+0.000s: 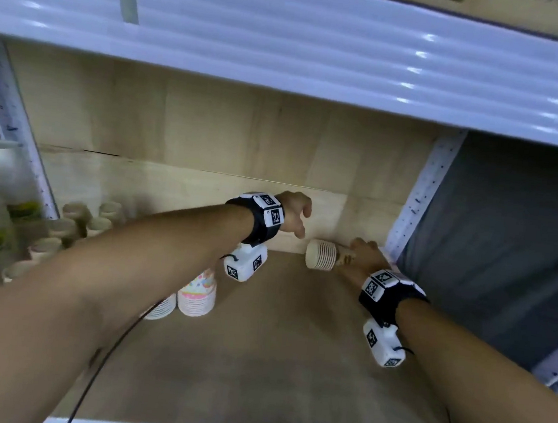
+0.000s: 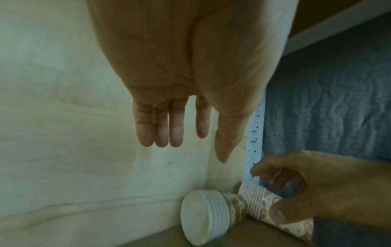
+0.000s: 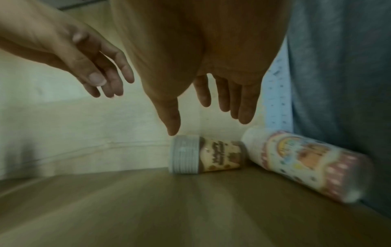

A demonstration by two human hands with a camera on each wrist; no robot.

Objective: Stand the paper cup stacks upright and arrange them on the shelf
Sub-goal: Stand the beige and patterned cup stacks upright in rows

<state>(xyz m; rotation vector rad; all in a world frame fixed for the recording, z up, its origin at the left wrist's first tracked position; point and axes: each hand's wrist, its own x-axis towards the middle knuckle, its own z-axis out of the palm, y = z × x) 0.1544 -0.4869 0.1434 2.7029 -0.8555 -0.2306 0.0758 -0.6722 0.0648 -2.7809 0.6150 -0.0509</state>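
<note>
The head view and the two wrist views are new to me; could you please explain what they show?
No machine here: a person works with bare hands, wearing one camera on the head and one strapped to each wrist. The head view looks down onto a wooden shelf. Each wrist view looks along its own fingers. Two wrapped cup stacks lie on their sides in the back right corner, a brown-printed stack and a pink-printed stack. The left hand and right hand reach toward them; neither plainly grips anything.
</note>
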